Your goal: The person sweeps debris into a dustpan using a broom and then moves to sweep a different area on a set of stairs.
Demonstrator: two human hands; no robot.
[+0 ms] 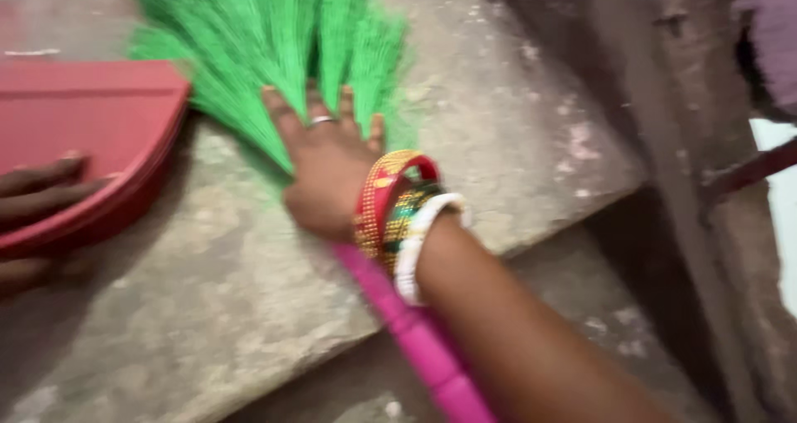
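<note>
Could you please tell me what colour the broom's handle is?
The broom handle is bright pink, seen in the head view.

No packages, labels, signs or screens appear anywhere on or beside the worn concrete step (249, 290) in this view.
</note>
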